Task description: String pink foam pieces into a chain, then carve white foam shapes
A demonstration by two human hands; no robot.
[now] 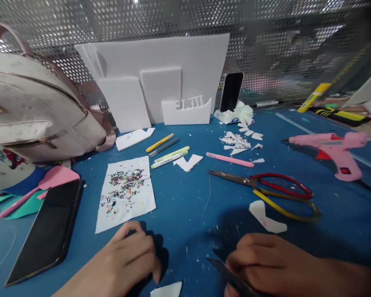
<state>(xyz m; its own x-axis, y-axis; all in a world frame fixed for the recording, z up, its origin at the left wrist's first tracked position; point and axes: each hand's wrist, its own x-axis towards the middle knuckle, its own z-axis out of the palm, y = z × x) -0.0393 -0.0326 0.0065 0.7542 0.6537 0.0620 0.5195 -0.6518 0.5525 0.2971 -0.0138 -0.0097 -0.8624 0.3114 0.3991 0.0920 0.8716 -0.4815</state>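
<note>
My left hand (130,258) rests on the blue table with its fingers loosely bent and apart, holding nothing. Just below its fingertips lies a small white foam offcut (167,290), cut by the bottom edge. Closed fingers of my right hand (262,264) grip a dark, pointed cutter knife (224,272), its tip aimed up and left; the lower part is hidden. Beyond that hand lies a bent white foam scrap (267,218). Farther up are scissors (259,183) with one red and one yellow handle, their blades pointing left.
A paper sheet (103,218) bears colourful glitter bits. White foam boards (123,103) stand at the back beside an upright phone (231,90). Several pens (160,142) lie mid-table. A pink glue gun (334,146) is right; a black phone (46,231) and backpack (34,107) are left.
</note>
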